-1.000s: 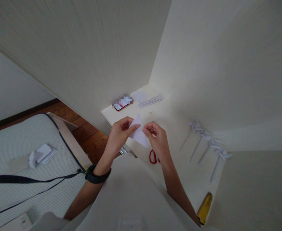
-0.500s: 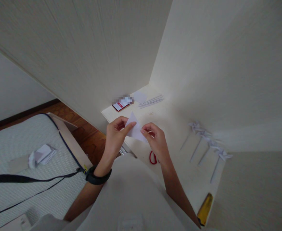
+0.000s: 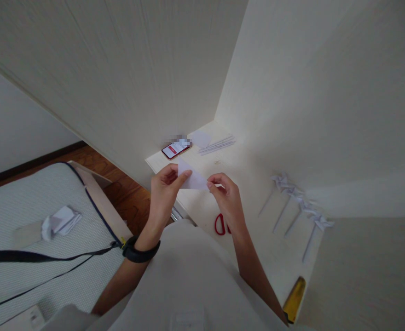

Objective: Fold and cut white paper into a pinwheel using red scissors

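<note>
Between my hands, above the front edge of the white desk [image 3: 251, 184], is a white sheet of paper [image 3: 193, 179] folded into a triangle. My left hand [image 3: 166, 188] pinches its left side, thumb on top. At the right-hand corner, my right hand [image 3: 226, 195] grips the paper between thumb and fingertips. Red-handled scissors [image 3: 219, 224] lie on the desk under my right wrist, their blades hidden. Several paper pinwheels [image 3: 294, 193] on thin sticks rest in a row to the right.
Toward the back of the desk lie a phone [image 3: 175, 149] with its screen lit, flat white paper [image 3: 201, 138] and several thin paper sticks [image 3: 218, 145]. A yellow object [image 3: 295, 301] sits at the near right edge. Folded papers [image 3: 64, 219] lie on the bed [image 3: 95, 271] at left.
The paper triangle has turned, its right-hand corner coming up. My right hand has moved slightly up and right with it, while my left has shifted a little left.
</note>
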`<action>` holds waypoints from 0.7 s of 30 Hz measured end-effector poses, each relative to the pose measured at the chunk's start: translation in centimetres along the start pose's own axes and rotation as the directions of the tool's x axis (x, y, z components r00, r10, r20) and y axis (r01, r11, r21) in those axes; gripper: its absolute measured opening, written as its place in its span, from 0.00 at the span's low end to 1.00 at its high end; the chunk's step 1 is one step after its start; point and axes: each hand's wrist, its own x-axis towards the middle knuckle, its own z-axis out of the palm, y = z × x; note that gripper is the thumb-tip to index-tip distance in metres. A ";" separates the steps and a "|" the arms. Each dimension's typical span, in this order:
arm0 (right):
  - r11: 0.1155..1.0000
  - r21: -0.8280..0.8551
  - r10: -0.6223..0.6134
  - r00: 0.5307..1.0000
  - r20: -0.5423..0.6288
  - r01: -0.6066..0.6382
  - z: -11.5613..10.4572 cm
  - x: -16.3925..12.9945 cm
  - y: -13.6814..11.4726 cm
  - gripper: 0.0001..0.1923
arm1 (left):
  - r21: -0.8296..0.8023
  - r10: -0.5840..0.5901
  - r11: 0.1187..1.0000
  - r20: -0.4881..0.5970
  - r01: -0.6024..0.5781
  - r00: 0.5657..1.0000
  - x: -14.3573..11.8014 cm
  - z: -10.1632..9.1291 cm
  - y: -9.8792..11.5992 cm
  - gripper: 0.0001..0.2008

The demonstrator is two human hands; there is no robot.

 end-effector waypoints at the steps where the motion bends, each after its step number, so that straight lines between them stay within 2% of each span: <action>1: 1.000 -0.003 -0.011 1.000 -0.002 0.011 0.0 0.0 0.0 0.03 | -0.001 -0.009 1.000 0.015 0.009 1.000 0.0 0.1 0.0 0.06; 10: 0.993 -0.050 -0.110 0.993 -0.043 0.107 0.1 0.1 -0.6 0.02 | 0.040 -0.059 0.998 0.165 0.053 0.985 -0.3 0.5 -0.1 0.07; 17: 0.990 -0.074 -0.125 0.991 -0.051 0.121 -0.1 0.1 -0.9 0.03 | 0.090 -0.062 0.995 0.191 0.046 0.980 -0.5 0.9 -0.1 0.07; 21: 0.989 -0.083 -0.129 0.990 -0.050 0.124 -0.1 -0.1 -1.0 0.04 | 0.107 -0.040 0.994 0.161 0.022 0.986 -0.8 1.0 -0.3 0.07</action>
